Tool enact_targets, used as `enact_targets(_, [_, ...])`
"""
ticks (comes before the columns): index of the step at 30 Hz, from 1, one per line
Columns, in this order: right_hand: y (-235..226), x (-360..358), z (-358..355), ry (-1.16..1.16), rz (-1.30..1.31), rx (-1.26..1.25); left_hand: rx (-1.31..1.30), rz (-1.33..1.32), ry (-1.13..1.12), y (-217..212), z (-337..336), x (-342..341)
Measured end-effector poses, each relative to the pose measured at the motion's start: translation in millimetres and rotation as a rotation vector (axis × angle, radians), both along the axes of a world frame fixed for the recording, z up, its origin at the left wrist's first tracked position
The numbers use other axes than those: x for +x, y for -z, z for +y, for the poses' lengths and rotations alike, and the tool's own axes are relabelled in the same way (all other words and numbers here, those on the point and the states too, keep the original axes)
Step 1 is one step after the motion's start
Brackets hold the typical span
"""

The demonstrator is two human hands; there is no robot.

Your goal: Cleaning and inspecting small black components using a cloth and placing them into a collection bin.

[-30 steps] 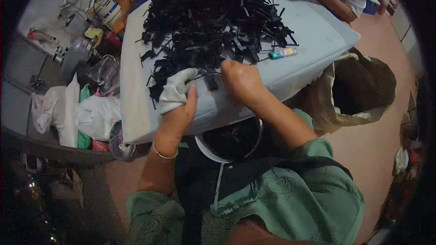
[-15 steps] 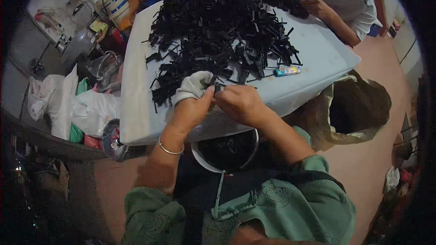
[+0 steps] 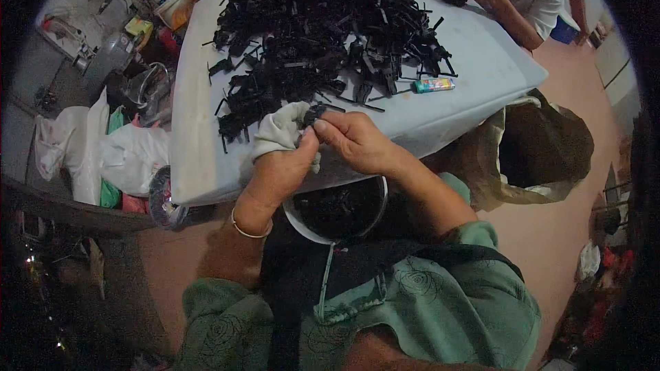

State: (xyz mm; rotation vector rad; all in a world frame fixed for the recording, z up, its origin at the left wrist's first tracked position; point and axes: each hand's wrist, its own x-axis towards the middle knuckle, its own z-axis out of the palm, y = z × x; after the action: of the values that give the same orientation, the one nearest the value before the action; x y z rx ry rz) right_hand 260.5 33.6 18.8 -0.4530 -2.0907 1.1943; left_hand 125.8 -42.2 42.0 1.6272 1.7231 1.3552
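1. Centrally, a small black part (image 3: 314,114) sits between the hands, right hand (image 3: 361,141) pinching it.
2. Left hand (image 3: 289,163), fingers in pale cloth (image 3: 277,130), closed on its other side.
3. Black pile (image 3: 309,34) just beyond, on pale table (image 3: 491,51).

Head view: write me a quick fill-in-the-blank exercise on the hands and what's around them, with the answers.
1. The pale cloth is on the person's ____ hand.
2. The right hand touches a small piece whose colour is ____.
3. Seen from the person, the open sack is to the ____ of the white work surface.

Missing words: left; black; right.
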Motion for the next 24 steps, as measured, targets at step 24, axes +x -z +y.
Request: enact_targets(24, [3, -1, -8, 0.132, -0.097, 0.073, 0.098, -0.171, -0.013, 4, -13, -14])
